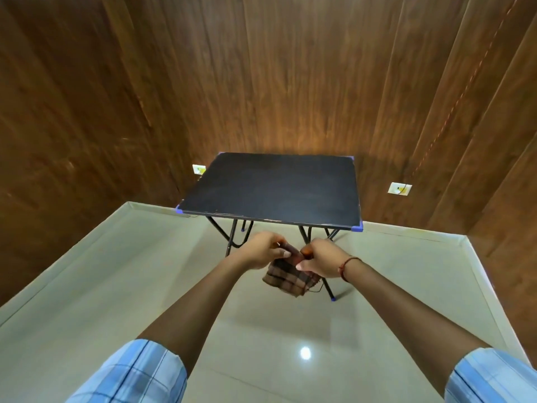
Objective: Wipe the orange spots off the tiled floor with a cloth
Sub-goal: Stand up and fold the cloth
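A brown checked cloth hangs folded in front of me, above the pale glossy tiled floor. My left hand grips its top edge from the left, and my right hand, with a red thread bracelet at the wrist, grips it from the right. Both hands are held out at about the height of the table's front edge. No orange spots show on the visible floor tiles.
A black folding table with blue corner caps and thin black legs stands against the wood-panelled wall. Two white wall sockets sit low on the wall. A raised skirting runs along the floor's edges.
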A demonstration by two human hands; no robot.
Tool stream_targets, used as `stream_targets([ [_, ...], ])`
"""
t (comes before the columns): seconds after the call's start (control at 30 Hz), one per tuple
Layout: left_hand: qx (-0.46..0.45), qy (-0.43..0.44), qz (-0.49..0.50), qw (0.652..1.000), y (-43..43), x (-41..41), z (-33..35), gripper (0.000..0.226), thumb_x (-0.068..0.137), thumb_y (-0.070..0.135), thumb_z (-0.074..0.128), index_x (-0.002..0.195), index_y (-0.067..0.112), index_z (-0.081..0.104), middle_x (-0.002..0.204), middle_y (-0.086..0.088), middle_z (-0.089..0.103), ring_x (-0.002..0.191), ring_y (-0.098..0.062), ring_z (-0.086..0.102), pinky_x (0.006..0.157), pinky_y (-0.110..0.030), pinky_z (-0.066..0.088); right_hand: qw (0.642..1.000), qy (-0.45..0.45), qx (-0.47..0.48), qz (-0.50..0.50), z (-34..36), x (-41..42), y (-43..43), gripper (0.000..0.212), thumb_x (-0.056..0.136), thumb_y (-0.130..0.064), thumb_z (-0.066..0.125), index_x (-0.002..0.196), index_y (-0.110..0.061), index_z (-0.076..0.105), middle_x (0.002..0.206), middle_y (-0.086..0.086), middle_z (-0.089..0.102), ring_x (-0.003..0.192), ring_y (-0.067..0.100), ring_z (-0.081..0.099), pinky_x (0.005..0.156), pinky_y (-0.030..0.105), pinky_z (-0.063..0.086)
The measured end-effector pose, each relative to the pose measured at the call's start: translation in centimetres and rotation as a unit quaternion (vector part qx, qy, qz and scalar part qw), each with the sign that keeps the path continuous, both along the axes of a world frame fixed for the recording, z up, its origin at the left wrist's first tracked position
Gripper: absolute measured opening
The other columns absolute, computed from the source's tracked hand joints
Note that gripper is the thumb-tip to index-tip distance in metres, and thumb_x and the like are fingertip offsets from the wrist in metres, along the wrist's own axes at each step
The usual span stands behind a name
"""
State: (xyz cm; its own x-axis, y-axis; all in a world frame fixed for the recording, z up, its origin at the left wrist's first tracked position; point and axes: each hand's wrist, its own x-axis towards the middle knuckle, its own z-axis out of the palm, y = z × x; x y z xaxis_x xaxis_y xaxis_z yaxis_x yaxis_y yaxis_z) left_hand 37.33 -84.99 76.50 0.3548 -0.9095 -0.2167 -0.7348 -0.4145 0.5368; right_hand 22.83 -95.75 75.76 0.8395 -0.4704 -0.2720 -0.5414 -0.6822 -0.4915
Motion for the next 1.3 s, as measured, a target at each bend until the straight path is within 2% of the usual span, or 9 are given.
stream_targets([
  [0.23, 0.026, 0.014, -0.034, 0.999, -12.0, 6.7, -5.0, 0.015, 0.087, 0.024, 0.069, 0.099, 0.015, 0.072, 0.089, -0.005, 0.071, 0.081, -0.018, 0.064, 0.072, -0.028, 0.051, 0.993, 0.05, -0.077, -0.075, -4.8, 6.0, -11.2, 0.012, 0.09, -0.026, 0.061, 0.087, -0.019, 0.07, 0.08, 0.003, 0.063, 0.073, 0.022, 0.059, 0.061, 0.025, 0.04],
  [0.43, 0.061, 0.05, -0.065, 0.995, -25.4, 13.1, -12.3, 0.014, 0.086, 0.023, 0.067, 0.098, 0.019, 0.073, 0.084, -0.007, 0.07, 0.075, -0.019, 0.063, 0.063, -0.022, 0.042, 0.976, 0.043, 0.0, -0.211, -12.2, 11.7, -21.5, 0.031, 0.088, -0.006, 0.055, 0.062, -0.022, 0.052, 0.08, 0.008, 0.061, 0.079, 0.029, 0.059, 0.066, 0.028, 0.042],
  [0.6, 0.017, 0.01, -0.067, 0.998, -33.7, 15.9, -14.6, 0.021, 0.088, 0.028, 0.055, 0.104, 0.033, 0.067, 0.096, 0.001, 0.071, 0.093, -0.025, 0.063, 0.073, -0.03, 0.049, 0.953, -0.061, -0.023, -0.297, -14.9, 14.0, -27.7, 0.034, 0.089, 0.003, 0.045, 0.112, -0.008, 0.067, 0.116, 0.012, 0.067, 0.11, 0.029, 0.06, 0.094, 0.024, 0.042],
  [0.67, 0.006, -0.023, -0.082, 0.996, -35.4, 16.4, -15.7, 0.025, 0.091, 0.031, 0.051, 0.113, 0.037, 0.063, 0.103, 0.002, 0.071, 0.098, -0.027, 0.062, 0.077, -0.032, 0.048, 0.95, -0.079, -0.014, -0.302, -15.9, 14.4, -28.9, 0.055, 0.087, 0.005, 0.046, 0.139, -0.013, 0.052, 0.146, 0.007, 0.049, 0.129, 0.024, 0.049, 0.108, 0.022, 0.033],
  [0.73, 0.044, -0.031, -0.12, 0.991, -35.7, 16.5, -17.5, 0.029, 0.092, 0.03, 0.053, 0.12, 0.034, 0.059, 0.112, 0.0, 0.067, 0.105, -0.029, 0.06, 0.08, -0.033, 0.047, 0.968, 0.003, 0.0, -0.251, -17.8, 14.2, -29.2, 0.07, 0.089, -0.001, 0.05, 0.153, -0.02, 0.028, 0.161, 0.002, 0.023, 0.14, 0.024, 0.036, 0.111, 0.032, 0.037],
  [0.87, 0.157, -0.054, -0.199, 0.966, -35.1, 16.2, -22.2, 0.045, 0.09, 0.033, 0.059, 0.133, 0.028, 0.049, 0.131, -0.003, 0.055, 0.118, -0.028, 0.053, 0.092, -0.036, 0.042, 0.967, 0.179, -0.025, -0.181, -21.6, 13.3, -29.2, 0.069, 0.093, -0.017, 0.056, 0.153, -0.024, 0.022, 0.163, 0.003, 0.015, 0.142, 0.029, 0.031, 0.111, 0.039, 0.038],
  [1.03, 0.123, -0.096, -0.214, 0.964, -35.1, 15.5, -23.7, 0.057, 0.094, 0.04, 0.052, 0.143, 0.018, 0.034, 0.146, -0.004, 0.037, 0.13, -0.027, 0.037, 0.1, -0.043, 0.034, 0.963, 0.157, -0.073, -0.204, -21.9, 13.9, -29.3, 0.057, 0.097, -0.025, 0.05, 0.15, -0.022, 0.028, 0.159, 0.002, 0.026, 0.144, 0.023, 0.027, 0.113, 0.038, 0.031],
  [1.17, 0.134, -0.084, -0.215, 0.964, -36.0, 15.1, -23.3, 0.043, 0.094, 0.034, 0.05, 0.133, 0.018, 0.043, 0.138, -0.002, 0.046, 0.126, -0.025, 0.039, 0.097, -0.042, 0.034, 0.968, 0.188, -0.042, -0.164, -21.4, 14.3, -29.7, 0.059, 0.096, -0.023, 0.055, 0.148, -0.019, 0.03, 0.162, 0.004, 0.018, 0.145, 0.027, 0.025, 0.111, 0.043, 0.034],
  [1.3, 0.132, -0.059, -0.168, 0.975, -35.3, 14.9, -21.5, 0.04, 0.094, 0.039, 0.051, 0.131, 0.021, 0.047, 0.135, -0.001, 0.049, 0.127, -0.023, 0.04, 0.098, -0.041, 0.033, 0.971, 0.127, -0.04, -0.197, -19.8, 13.9, -28.9, 0.056, 0.094, -0.023, 0.06, 0.145, -0.021, 0.037, 0.152, 0.005, 0.039, 0.133, 0.029, 0.045, 0.107, 0.041, 0.042],
])
